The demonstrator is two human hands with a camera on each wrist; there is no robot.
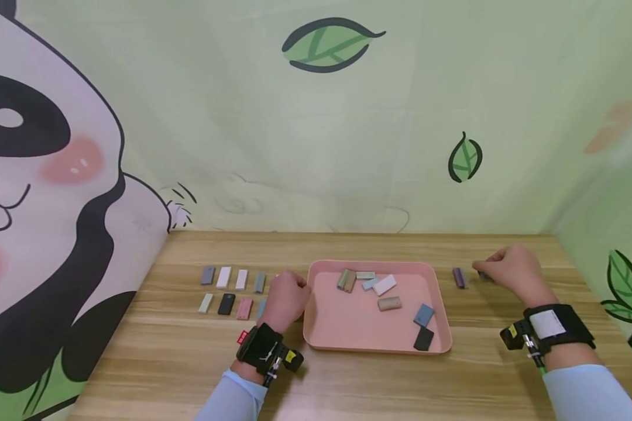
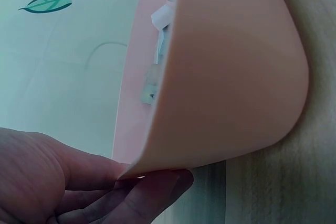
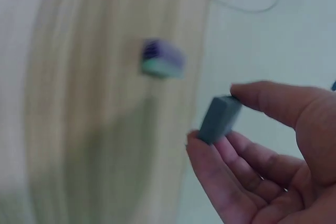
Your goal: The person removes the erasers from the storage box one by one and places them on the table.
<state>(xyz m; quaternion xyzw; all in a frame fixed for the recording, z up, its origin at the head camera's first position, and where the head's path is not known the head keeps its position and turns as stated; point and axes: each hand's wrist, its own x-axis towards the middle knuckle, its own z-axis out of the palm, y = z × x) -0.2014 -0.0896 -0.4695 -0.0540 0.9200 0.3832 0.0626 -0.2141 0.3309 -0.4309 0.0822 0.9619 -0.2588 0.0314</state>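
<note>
My right hand (image 3: 273, 150) pinches a small grey block (image 3: 219, 119) between thumb and fingertips, held just off the wooden table (image 1: 379, 374) beside a purple block (image 1: 459, 277) already lying there. My left hand (image 1: 286, 299), fingers curled, touches the left rim of the pink tray (image 1: 316, 336), likely to steady it. Seven blocks remain in the tray; eight more (image 1: 232, 289) lie in two tidy rows at its left.
</note>
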